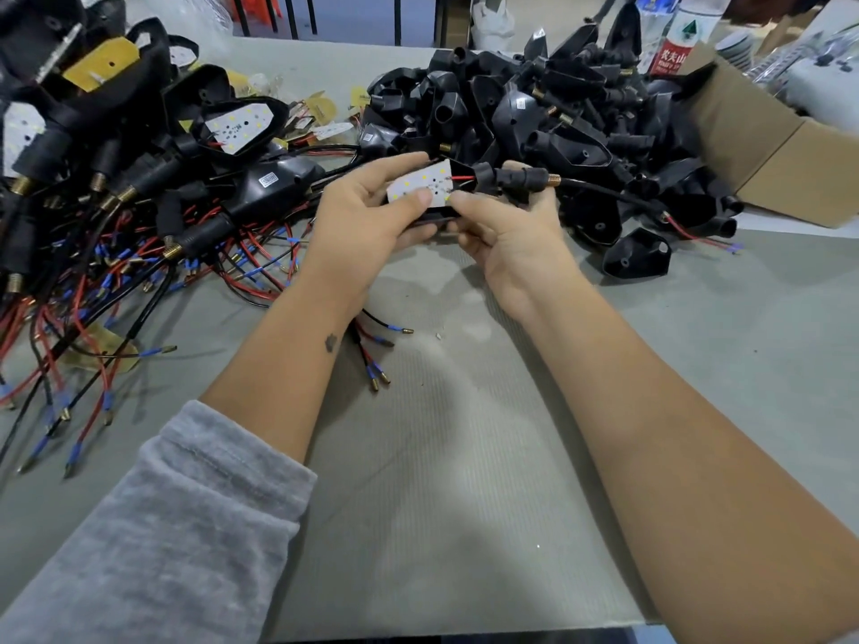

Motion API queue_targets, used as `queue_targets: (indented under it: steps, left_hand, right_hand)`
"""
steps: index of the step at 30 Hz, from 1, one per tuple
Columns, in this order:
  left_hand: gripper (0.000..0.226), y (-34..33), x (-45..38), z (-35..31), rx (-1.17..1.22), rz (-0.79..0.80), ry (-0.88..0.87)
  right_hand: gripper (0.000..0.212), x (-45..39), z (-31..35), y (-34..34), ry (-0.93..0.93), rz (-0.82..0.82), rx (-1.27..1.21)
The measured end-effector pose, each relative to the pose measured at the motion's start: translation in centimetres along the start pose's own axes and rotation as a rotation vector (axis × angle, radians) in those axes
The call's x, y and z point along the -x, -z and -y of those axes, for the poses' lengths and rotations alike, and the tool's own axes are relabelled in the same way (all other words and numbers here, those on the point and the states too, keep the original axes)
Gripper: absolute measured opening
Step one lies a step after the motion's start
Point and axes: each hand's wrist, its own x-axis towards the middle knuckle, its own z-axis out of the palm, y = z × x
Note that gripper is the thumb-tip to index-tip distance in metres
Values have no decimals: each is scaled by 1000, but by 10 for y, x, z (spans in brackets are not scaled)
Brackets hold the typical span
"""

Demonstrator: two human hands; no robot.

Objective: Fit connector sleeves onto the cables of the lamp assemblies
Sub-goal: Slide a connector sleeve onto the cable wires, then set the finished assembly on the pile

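Bare hands (437, 220) around lamp assembly (420, 185)

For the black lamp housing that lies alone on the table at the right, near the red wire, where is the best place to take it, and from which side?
Take the lone black housing across its narrower upper end, from above. It lies flat on the grey table, apart from the big pile, so a grip from above probably meets nothing. The edge near the red wire looks more crowded.
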Motion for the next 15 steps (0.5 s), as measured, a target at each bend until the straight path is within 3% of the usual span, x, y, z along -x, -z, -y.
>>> queue_targets:
  steps: [4,7,11,15]
  left_hand:
    - [16,11,-8,-1,113,-236,49]
    - [12,12,-6,-2,165,-302,78]
    - [14,16,-2,-13,244,-347,90]
    - [10,47,-7,-39,40,-379,8]
  right_hand:
    - [20,-4,6,4,-55,7,25]
    - [10,-6,12,11,-119,-29,-25]
    - [19,-2,16,17,77,26,100]
    - [16,9,11,5,228,122,370]
